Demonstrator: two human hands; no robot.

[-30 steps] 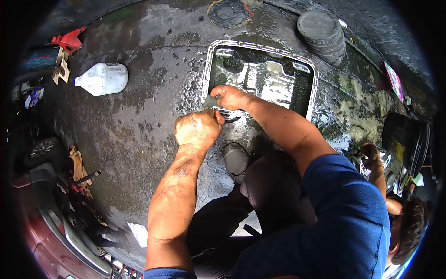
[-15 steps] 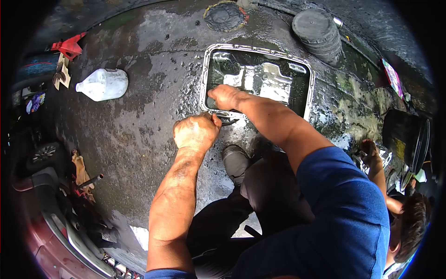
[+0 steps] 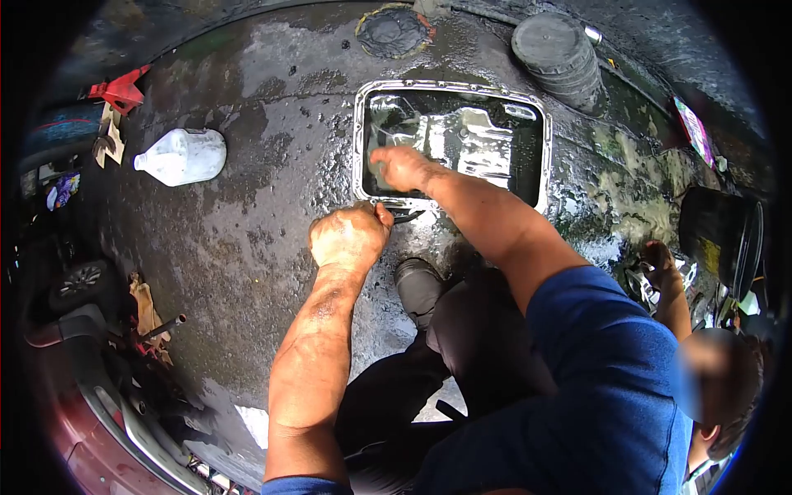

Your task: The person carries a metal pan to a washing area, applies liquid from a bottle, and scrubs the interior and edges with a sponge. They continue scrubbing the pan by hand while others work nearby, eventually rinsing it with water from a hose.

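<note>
A rectangular metal oil pan [image 3: 544,165] with bolt holes along its rim lies on the wet floor in front of me. Its inside is dark, wet and shiny. My left hand [image 3: 351,233] is closed at the pan's near left corner, gripping the rim. Beside that hand, under the near edge, a short black curved piece [image 3: 408,217] shows. Inside the pan, toward its left wall, is my right hand [image 3: 403,167] with fingers curled together; I cannot tell what they hold.
A white plastic jug [image 3: 181,157] lies on its side at left, with a red jack stand [image 3: 120,89] beyond. A dark bucket [image 3: 557,58] stands at back right. Another person [image 3: 726,388] is at lower right, near a black container [image 3: 718,243]. A dark red car [image 3: 91,412] is at lower left.
The pan has shifted slightly left, and the wet reflections inside it have changed. My right hand has moved slightly within it; my left hand stays at the corner.
</note>
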